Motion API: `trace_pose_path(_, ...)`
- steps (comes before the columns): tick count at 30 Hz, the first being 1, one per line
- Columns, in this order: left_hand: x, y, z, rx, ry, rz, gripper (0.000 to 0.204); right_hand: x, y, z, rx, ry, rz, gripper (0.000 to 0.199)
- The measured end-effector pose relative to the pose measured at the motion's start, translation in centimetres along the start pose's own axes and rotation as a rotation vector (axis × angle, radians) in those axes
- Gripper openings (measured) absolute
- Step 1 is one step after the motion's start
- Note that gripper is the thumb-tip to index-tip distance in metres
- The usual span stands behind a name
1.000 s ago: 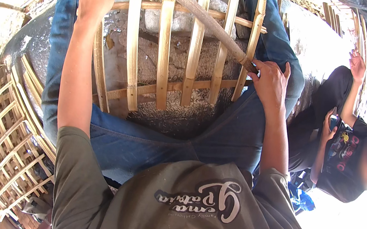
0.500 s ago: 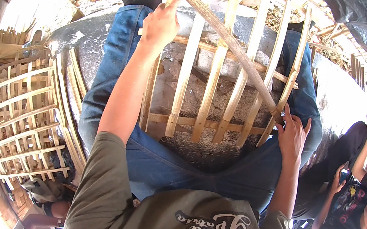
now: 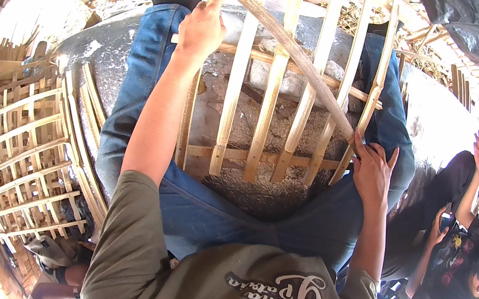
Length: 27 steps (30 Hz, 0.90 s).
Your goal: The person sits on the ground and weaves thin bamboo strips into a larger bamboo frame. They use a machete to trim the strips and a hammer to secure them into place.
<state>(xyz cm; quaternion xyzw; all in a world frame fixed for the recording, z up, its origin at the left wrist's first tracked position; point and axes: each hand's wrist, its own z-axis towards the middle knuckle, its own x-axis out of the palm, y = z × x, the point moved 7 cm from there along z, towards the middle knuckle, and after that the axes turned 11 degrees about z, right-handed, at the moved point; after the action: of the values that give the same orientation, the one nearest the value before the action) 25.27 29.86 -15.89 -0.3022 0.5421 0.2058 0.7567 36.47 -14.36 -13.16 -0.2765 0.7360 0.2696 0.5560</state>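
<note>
A bamboo lattice panel (image 3: 268, 91) of several upright slats over two crosspieces lies between my outstretched legs. A weathered bamboo strip (image 3: 294, 48) runs diagonally across it, from upper left to lower right. At the strip's upper end is my left hand (image 3: 203, 26), index finger stretched along the leftmost slat (image 3: 187, 122) and the other fingers curled round that slat. My right hand (image 3: 373, 170) has thumb and index finger at the strip's lower end, beside the rightmost slat (image 3: 375, 87); its other fingers are spread.
Woven bamboo panels (image 3: 22, 157) are stacked at the left. On the right sits another person (image 3: 454, 268) with one hand raised and a phone (image 3: 445, 222) in the other. A dark sheet (image 3: 94, 49) covers the ground under my legs. Part of another person (image 3: 56, 277) shows at lower left.
The whole view has shifted slightly, so panel and legs appear a little further left. Both hands keep their places at the diagonal strip's ends; the right fingers have moved slightly.
</note>
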Motion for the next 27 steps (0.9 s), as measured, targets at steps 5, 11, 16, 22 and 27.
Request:
trace_pose_path(5,0.19,0.31,-0.10,0.004,-0.010,-0.018,0.086,0.02,0.22,-0.04,-0.018,0.005,-0.011,0.067)
trace_pose_path(11,-0.15,-0.02,-0.27,-0.021,-0.006,-0.001,0.089,0.32,0.00,-0.04,-0.024,0.009,-0.012,0.066)
trace_pose_path(16,-0.34,-0.20,-0.38,-0.027,-0.007,-0.002,0.089,0.21,0.09,-0.13,-0.021,0.002,-0.011,0.066)
trace_pose_path(22,-0.12,-0.12,-0.33,-0.037,0.017,0.017,0.090,0.43,0.07,-0.04,-0.019,0.014,-0.018,0.067)
trace_pose_path(27,-0.22,-0.09,-0.38,-0.035,0.007,0.005,0.089,0.34,0.19,-0.04,-0.022,0.018,-0.028,0.066)
